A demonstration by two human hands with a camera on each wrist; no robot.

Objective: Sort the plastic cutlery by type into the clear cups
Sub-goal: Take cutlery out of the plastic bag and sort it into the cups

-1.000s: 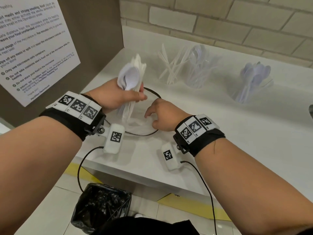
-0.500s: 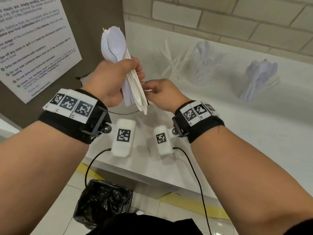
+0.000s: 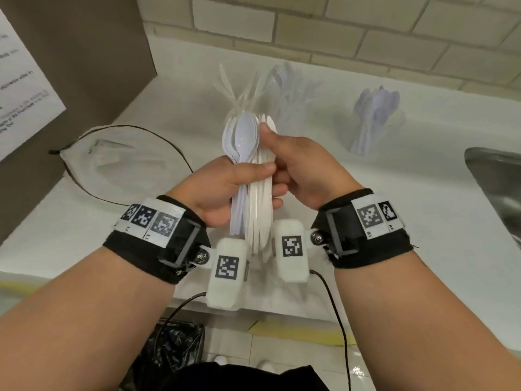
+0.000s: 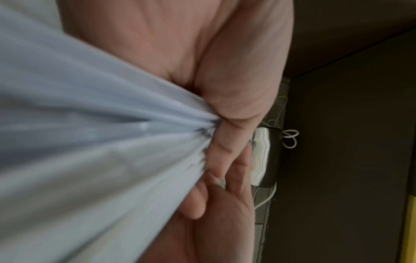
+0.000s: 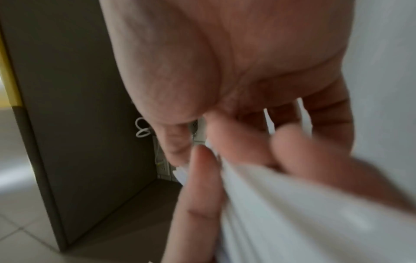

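Note:
My left hand (image 3: 239, 182) grips a thick bundle of white plastic cutlery (image 3: 253, 204) by its handles, spoon bowls (image 3: 244, 136) pointing up and away. My right hand (image 3: 287, 162) closes on the right side of the same bundle, thumb against the top beside the spoon bowls. The bundle fills the left wrist view (image 4: 90, 142) and the lower right of the right wrist view (image 5: 292, 213), both blurred. Behind the bundle stand a clear cup of knives or forks (image 3: 284, 91) and, further right, a clear cup of spoons (image 3: 375, 117).
A white plate with a black rim (image 3: 118, 165) lies on the white counter (image 3: 394, 221) at left and holds a few clear pieces. A metal sink (image 3: 496, 176) cuts in at the right edge. A brown panel (image 3: 84, 52) with a paper notice walls the left. A black bin bag (image 3: 174, 354) sits below.
The bundle rose off the plate in my left hand and came to the centre. My right hand left the plate and now holds the bundle's right side.

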